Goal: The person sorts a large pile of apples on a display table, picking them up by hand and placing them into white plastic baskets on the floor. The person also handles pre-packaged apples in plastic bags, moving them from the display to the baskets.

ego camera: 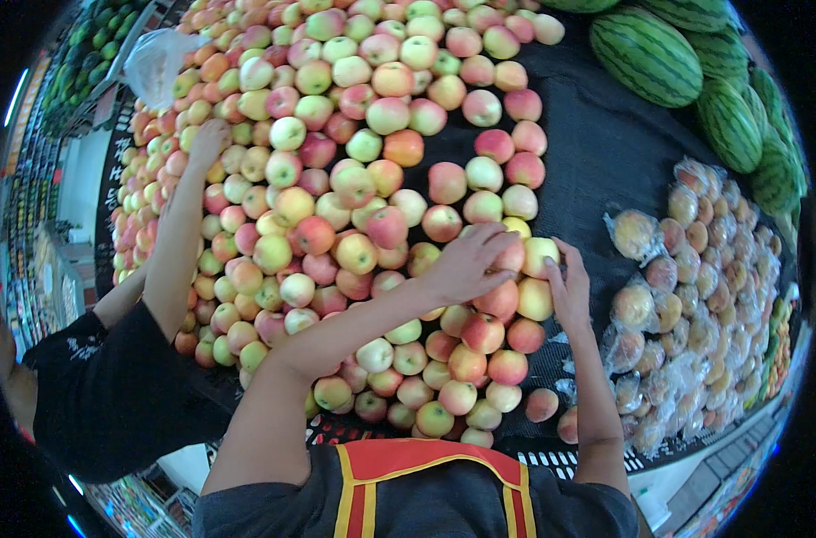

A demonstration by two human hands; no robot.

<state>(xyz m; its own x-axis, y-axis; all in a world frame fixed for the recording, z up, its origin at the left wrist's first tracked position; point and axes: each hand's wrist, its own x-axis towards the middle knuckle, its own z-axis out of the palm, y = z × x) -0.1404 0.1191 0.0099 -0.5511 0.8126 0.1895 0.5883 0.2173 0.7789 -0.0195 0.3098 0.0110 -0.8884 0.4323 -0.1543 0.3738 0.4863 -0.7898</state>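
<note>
My left hand (pixel 471 263) reaches across a wide heap of red and yellow apples (pixel 354 253). Its fingers curl around a reddish apple (pixel 508 253) at the right edge of the heap. Beside it, a yellow-green apple (pixel 539 257) has my right hand (pixel 570 286) on its right side, thumb in front and fingers behind. Just below that lies another yellow apple (pixel 535 299), close to my right thumb. Part of the reddish apple is hidden under my left fingers.
Another person's hand (pixel 211 141) touches apples at left, near a clear plastic bag (pixel 156 67). Black mat (pixel 582 148) separates the apples from plastic-wrapped round fruit (pixel 690 296). Watermelons (pixel 646 57) lie at upper right. A slotted black edge (pixel 545 460) runs along the front.
</note>
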